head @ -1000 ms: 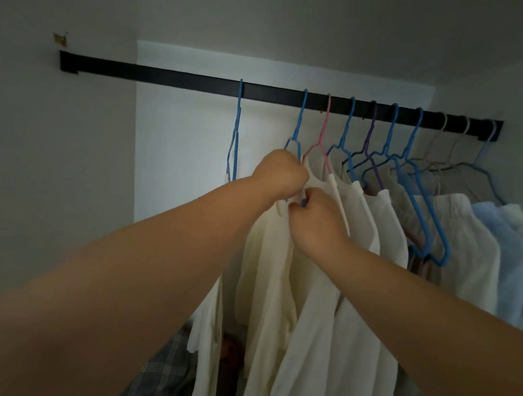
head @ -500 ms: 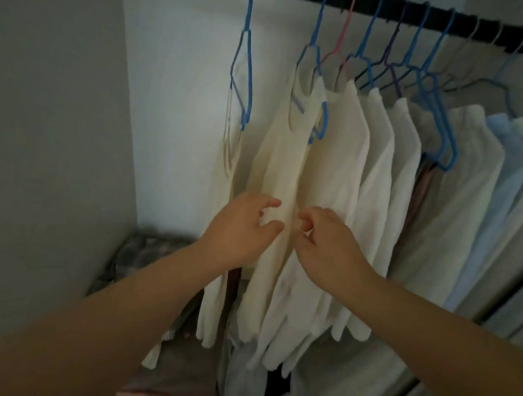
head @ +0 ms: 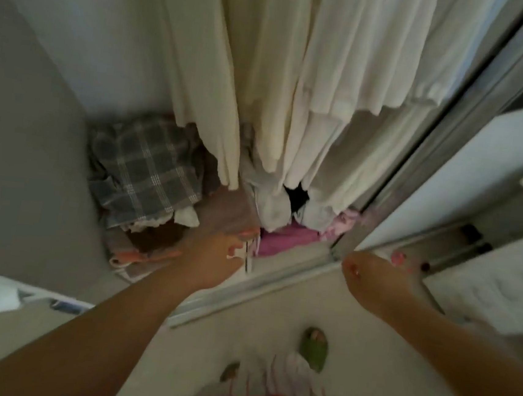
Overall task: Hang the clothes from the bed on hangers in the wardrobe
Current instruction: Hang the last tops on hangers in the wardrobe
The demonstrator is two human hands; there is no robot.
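Cream and white garments (head: 266, 70) hang in the wardrobe, and only their lower halves and hems show at the top of the head view. The rail and hangers are out of frame. My left hand (head: 216, 251) is lowered in front of the wardrobe floor, below the hems, with relaxed fingers and nothing in it. My right hand (head: 371, 275) hangs lower right, near the sliding door's bottom corner, also empty and loose. Neither hand touches the clothes. The frame is blurred by motion.
A grey plaid cloth pile (head: 141, 167) and pink folded fabric (head: 285, 238) lie on the wardrobe floor. The door track (head: 261, 290) crosses the threshold, and the sliding door (head: 450, 152) stands at right. My foot in a green slipper (head: 314, 346) is below.
Both hands let go of the cream garment and dropped away from it. The view swung down from the rail to the wardrobe floor.
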